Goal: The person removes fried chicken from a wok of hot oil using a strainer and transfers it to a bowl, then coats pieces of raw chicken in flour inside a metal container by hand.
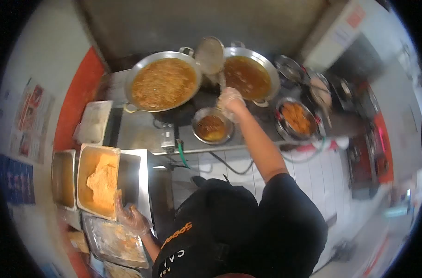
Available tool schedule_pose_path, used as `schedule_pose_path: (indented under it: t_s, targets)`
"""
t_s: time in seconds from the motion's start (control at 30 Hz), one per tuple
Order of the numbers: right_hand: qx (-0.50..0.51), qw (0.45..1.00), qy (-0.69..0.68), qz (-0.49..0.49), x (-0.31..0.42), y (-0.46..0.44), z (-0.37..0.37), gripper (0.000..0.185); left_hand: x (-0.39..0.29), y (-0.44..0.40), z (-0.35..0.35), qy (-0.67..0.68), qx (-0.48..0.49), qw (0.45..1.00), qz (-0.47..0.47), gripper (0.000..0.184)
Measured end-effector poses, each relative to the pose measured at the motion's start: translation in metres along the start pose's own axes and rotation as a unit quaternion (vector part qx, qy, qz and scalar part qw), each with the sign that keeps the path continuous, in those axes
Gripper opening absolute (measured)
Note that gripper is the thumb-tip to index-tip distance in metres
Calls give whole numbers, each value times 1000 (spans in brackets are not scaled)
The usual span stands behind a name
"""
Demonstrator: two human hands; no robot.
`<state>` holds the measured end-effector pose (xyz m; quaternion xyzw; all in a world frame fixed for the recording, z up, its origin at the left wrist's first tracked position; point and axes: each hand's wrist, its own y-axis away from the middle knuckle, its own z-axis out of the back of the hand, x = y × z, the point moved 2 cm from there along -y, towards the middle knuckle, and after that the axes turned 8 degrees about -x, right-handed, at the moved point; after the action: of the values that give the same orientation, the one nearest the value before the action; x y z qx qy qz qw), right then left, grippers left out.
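My right hand, in a clear plastic glove, is closed around the handle of a round skimmer. The skimmer's head is raised between two woks. In the left wok, oil bubbles over pale frying pieces; the right wok holds dark brown oil. Below my right hand sits a small metal bowl with brown liquid in it. My left hand, also gloved, has its fingers stretched out beside the near corner of a metal pan holding orange breading flour. Whether it touches the pan I cannot tell.
Right of the woks stands a bowl of orange-brown fried pieces, with a pan behind it. A flour-smeared tray lies near my left hand. A green hose hangs at the counter's front edge, above the tiled floor.
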<state>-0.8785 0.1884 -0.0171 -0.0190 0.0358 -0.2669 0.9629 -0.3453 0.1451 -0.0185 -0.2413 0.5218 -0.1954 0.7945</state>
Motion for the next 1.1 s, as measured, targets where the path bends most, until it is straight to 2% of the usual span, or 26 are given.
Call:
schedule_pose_path:
  t_s: [0.03,0.07,0.1,0.17,0.23,0.33,0.4,0.43,0.47,0.5,0.53,0.57,0.73,0.8,0.83,0.9,1.0,1.07,1.1]
  targets:
    - [30,998,-1,-54,0,-15,16,26,-3,-4,-10,-10,0,1000,11,47]
    - [87,996,30,-21,-12,-50,-8,26,-3,-8,-18,-19,4,1000,20,51]
    - [58,997,31,-34,-12,-63,-5,26,-3,-12,-31,10,-33,999,15,63]
    - [85,995,58,12,-27,-112,-57,24,-23,-25,-44,-12,-49,999,13,62]
    - [89,995,51,15,-18,-137,-64,25,-32,-26,-54,-18,-54,998,10,61]
    - [109,994,10,12,-5,-152,-74,25,-35,-23,-63,-50,-40,998,13,59]
    - [80,997,4,4,0,-153,-85,26,-35,-20,-62,-85,-34,996,18,59]
    - [93,992,62,58,8,-141,-68,25,-34,-18,-61,-115,-24,993,19,58]
    - [96,992,63,61,2,-140,-92,25,-33,-17,-60,-118,-23,993,23,58]
    - [32,998,-53,-27,-14,-143,-126,24,-31,-16,-59,-113,-24,993,25,58]
    - [-36,978,-168,-114,-7,-131,-109,24,-30,-17,-58,-108,-27,993,25,57]
    - [-48,990,-88,-97,-5,-117,-87,23,-29,-18,-56,-108,-29,993,27,57]
    - [-22,999,21,-29,15,-112,-53,15,-11,-27,-47,-104,-39,994,14,55]
    - [22,993,82,87,22,-122,-53,14,-11,-32,-46,-97,-41,994,13,55]
    - [23,993,83,87,31,-124,-47,14,-12,-35,-45,-89,-44,995,9,55]
    - [59,996,42,53,51,-127,-39,22,-15,-39,-41,-92,-39,995,6,55]
    - [99,993,-21,61,64,-146,-72,20,-14,-40,-34,-110,-41,993,-2,56]
    - [173,977,-103,77,68,-142,-77,17,-11,-36,-28,-126,-45,991,-1,57]
    - [184,900,-381,-104,71,-130,-83,16,-6,-31,-25,-132,-53,990,7,58]
